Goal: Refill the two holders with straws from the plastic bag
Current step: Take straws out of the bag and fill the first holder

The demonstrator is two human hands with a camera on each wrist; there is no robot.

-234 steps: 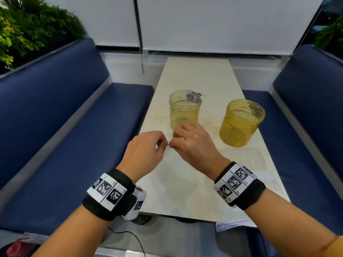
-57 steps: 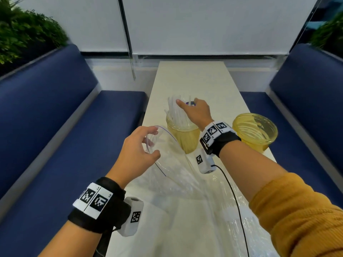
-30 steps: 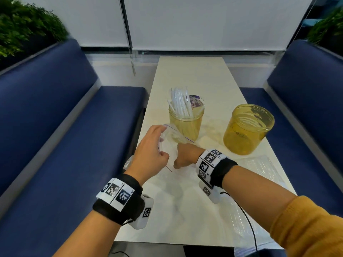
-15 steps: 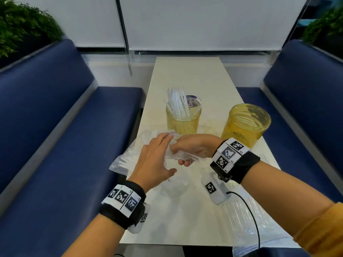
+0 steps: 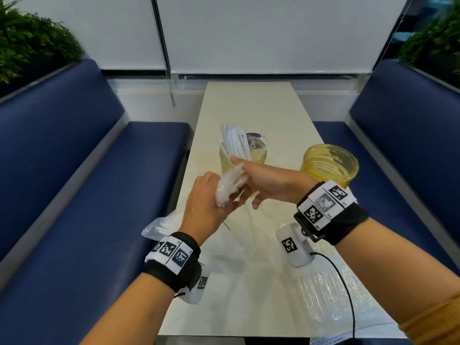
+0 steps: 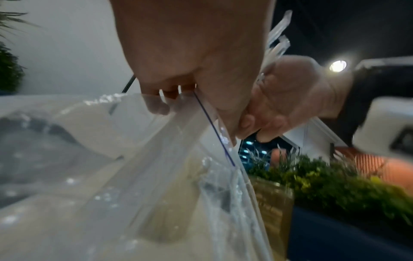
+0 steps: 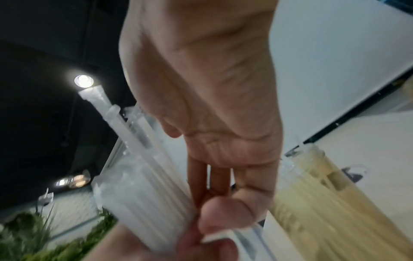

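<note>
Straws (image 5: 227,186) sit bunched in my right hand (image 5: 266,181) at the middle of the head view, my fingers (image 7: 220,178) and thumb wrapped round the white bundle. My left hand (image 5: 205,207), just left of it and touching the bundle, pinches the mouth of the plastic bag (image 6: 156,176) with curled fingers (image 6: 156,104); the bag hangs down to the table (image 5: 251,105). Behind my hands, the left holder (image 5: 242,155) already has straws standing in it. The right holder (image 5: 328,163), at centre right, holds none that I can see.
</note>
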